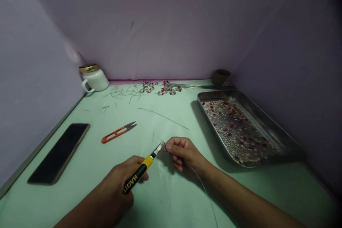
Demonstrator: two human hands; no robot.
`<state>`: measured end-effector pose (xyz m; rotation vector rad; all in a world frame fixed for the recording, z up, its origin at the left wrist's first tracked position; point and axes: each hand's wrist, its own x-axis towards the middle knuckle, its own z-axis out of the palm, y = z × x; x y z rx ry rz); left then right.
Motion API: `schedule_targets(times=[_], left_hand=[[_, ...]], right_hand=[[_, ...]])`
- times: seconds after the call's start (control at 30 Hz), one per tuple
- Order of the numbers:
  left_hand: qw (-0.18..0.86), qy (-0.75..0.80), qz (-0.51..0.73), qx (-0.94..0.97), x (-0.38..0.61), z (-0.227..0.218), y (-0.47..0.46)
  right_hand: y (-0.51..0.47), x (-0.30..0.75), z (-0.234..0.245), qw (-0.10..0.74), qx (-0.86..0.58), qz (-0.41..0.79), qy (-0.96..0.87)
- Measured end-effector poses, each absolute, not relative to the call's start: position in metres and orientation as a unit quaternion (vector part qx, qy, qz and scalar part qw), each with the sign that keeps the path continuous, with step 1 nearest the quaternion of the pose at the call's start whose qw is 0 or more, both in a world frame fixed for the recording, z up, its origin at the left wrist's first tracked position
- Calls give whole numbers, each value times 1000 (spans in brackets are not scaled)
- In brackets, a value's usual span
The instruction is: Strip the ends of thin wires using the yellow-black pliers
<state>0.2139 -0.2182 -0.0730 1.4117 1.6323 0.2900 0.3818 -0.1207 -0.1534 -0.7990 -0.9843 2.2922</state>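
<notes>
My left hand (121, 181) is closed round the yellow and black handles of a pair of pliers (141, 171). The metal jaws of the pliers point up and right and meet the fingertips of my right hand (183, 153). My right hand is pinched on a thin wire (205, 192), which trails back along my right forearm toward the near edge. Both hands hover just above the green table (171, 199) near its middle front.
Orange thread snips (117, 133) lie left of centre. A dark phone (60, 153) lies at the left edge. A metal tray (278, 139) of red and silver beads sits at right. At the back: a white mug (94, 78), beaded wire pieces (160, 88), a loose wire (162, 117), a dark cup (220, 76).
</notes>
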Motion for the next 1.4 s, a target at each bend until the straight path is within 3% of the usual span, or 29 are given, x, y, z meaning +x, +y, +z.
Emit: schedule_targets(times=[1.4], left_hand=[[430,671,49,603,211,-82,-220]], right_hand=[[-119,381,-155,247,-297,846,-367]])
